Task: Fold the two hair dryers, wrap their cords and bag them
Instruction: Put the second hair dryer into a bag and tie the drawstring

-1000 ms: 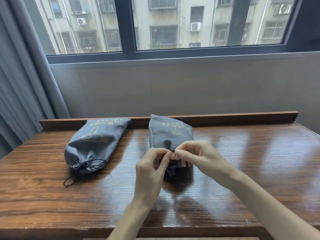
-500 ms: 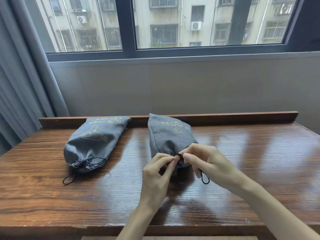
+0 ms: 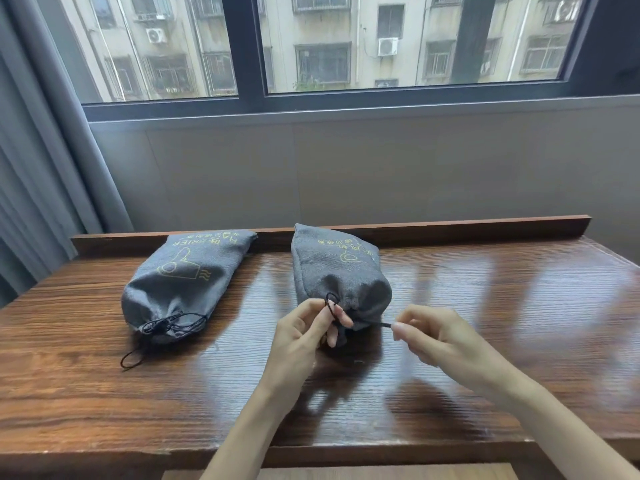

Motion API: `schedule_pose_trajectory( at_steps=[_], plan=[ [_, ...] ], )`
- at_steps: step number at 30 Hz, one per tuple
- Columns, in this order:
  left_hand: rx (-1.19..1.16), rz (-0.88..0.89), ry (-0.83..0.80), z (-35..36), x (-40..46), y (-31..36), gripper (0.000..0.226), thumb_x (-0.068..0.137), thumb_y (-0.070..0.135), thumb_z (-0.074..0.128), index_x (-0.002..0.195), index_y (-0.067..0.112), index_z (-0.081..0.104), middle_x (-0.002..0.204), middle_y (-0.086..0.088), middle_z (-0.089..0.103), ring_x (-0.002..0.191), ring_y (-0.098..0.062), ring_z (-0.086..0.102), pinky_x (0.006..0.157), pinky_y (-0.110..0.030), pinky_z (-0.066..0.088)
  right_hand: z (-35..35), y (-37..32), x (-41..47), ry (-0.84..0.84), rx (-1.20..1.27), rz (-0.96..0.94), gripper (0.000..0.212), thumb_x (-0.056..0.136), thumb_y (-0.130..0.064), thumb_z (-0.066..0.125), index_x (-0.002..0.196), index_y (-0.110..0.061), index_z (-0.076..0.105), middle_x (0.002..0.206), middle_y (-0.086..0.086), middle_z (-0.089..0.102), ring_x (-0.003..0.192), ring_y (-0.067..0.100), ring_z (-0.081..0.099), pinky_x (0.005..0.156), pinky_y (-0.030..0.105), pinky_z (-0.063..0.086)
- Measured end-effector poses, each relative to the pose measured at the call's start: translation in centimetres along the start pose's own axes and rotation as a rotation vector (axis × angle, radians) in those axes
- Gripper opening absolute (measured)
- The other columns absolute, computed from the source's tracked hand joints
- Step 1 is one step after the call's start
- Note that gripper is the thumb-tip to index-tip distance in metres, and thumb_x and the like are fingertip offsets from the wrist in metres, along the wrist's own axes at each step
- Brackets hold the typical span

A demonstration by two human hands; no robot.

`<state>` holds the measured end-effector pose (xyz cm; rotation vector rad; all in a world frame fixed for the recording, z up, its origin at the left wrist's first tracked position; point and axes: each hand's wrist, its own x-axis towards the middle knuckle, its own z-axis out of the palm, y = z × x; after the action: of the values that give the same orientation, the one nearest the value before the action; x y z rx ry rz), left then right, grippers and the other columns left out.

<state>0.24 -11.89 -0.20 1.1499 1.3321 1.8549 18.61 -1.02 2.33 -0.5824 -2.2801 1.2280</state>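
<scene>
Pinching the drawstring [image 3: 369, 322], the left hand [image 3: 304, 336] holds a loop and the right hand [image 3: 438, 336] the tail, at the right bag [image 3: 337, 271] on the desk [image 3: 485, 306]; pull evenly apart. Left bag [image 3: 183, 282] is already tied.

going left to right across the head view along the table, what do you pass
grey curtain → grey drawstring bag lying cinched with a yellow hair dryer print → left hand pinching a black drawstring loop → second grey drawstring bag → right hand pulling the cord end
</scene>
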Motion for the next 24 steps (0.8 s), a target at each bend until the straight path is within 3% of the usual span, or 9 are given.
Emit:
schedule_pose_trajectory(
  at_steps=[4, 10, 15, 18, 20, 22, 24],
  plan=[
    [0.154, 0.017, 0.003, -0.3, 0.2, 0.1, 0.015, 0.094, 0.008, 0.056, 0.084, 0.004, 0.065, 0.064, 0.001, 0.064, 0.055, -0.008, 0.047, 0.055, -0.015, 0.040, -0.9, 0.7, -1.1, 0.008, -0.192, -0.044, 0.028, 0.086, -0.044, 0.055, 0.070, -0.023, 0.062, 0.055, -0.006, 0.043, 0.054, 0.005, 0.036, 0.053, 0.021, 0.028],
    [0.368, 0.038, 0.004, 0.2, 0.4, 0.4, 0.015, 0.093, 0.010, 0.061, 0.079, 0.008, 0.066, 0.060, 0.001, 0.065, 0.053, -0.007, 0.056, 0.057, -0.019, 0.046, -1.1, -0.1, -1.8, 0.014, -0.351, -0.117, 0.031, 0.087, -0.051, 0.051, 0.071, -0.026, 0.061, 0.051, -0.008, 0.041, 0.050, 0.007, 0.034, 0.051, 0.018, 0.026],
    [0.632, 0.123, -0.069, 0.5, 0.3, 1.1, 0.014, 0.091, 0.014, 0.064, 0.077, 0.015, 0.067, 0.055, 0.011, 0.063, 0.052, 0.001, 0.056, 0.057, -0.012, 0.041, -0.5, -3.8, -0.7, -0.055, -0.531, -0.281, 0.019, 0.093, -0.037, 0.056, 0.077, -0.030, 0.062, 0.068, -0.016, 0.048, 0.063, 0.004, 0.046, 0.059, 0.015, 0.034],
    [0.717, 0.160, -0.113, 0.6, 0.2, 1.6, 0.029, 0.088, 0.010, 0.063, 0.068, 0.030, 0.060, 0.051, 0.021, 0.057, 0.051, 0.004, 0.051, 0.055, -0.008, 0.034, 0.6, -6.5, 0.8, -0.164, -0.667, -0.361, 0.024, 0.097, -0.039, 0.044, 0.088, -0.028, 0.063, 0.081, -0.011, 0.050, 0.072, 0.010, 0.050, 0.065, 0.028, 0.044],
    [0.752, 0.158, -0.145, 0.6, 0.1, 2.1, 0.043, 0.080, 0.005, 0.060, 0.057, 0.039, 0.049, 0.051, 0.023, 0.054, 0.051, 0.004, 0.047, 0.052, -0.010, 0.030, 1.3, -7.8, 2.0, -0.225, -0.719, -0.379, 0.020, 0.097, -0.034, 0.046, 0.090, -0.026, 0.063, 0.083, -0.010, 0.047, 0.074, 0.013, 0.050, 0.066, 0.034, 0.044],
    [0.754, 0.126, -0.164, 0.3, 0.3, 2.2, 0.042, 0.076, 0.002, 0.058, 0.051, 0.035, 0.051, 0.051, 0.019, 0.058, 0.051, 0.004, 0.050, 0.051, -0.012, 0.033, 1.4, -8.1, 3.5, -0.269, -0.706, -0.346, 0.018, 0.096, -0.033, 0.050, 0.089, -0.024, 0.064, 0.087, -0.009, 0.045, 0.078, 0.011, 0.049, 0.070, 0.030, 0.041],
    [0.738, 0.085, -0.192, 0.0, 0.6, 2.1, 0.023, 0.078, 0.011, 0.060, 0.059, 0.024, 0.064, 0.058, 0.006, 0.067, 0.054, 0.000, 0.056, 0.055, -0.022, 0.044, 1.1, -7.5, 5.1, -0.283, -0.676, -0.314, 0.019, 0.095, -0.033, 0.053, 0.087, -0.021, 0.066, 0.092, -0.008, 0.047, 0.080, 0.001, 0.047, 0.072, 0.022, 0.036]
  ],
)
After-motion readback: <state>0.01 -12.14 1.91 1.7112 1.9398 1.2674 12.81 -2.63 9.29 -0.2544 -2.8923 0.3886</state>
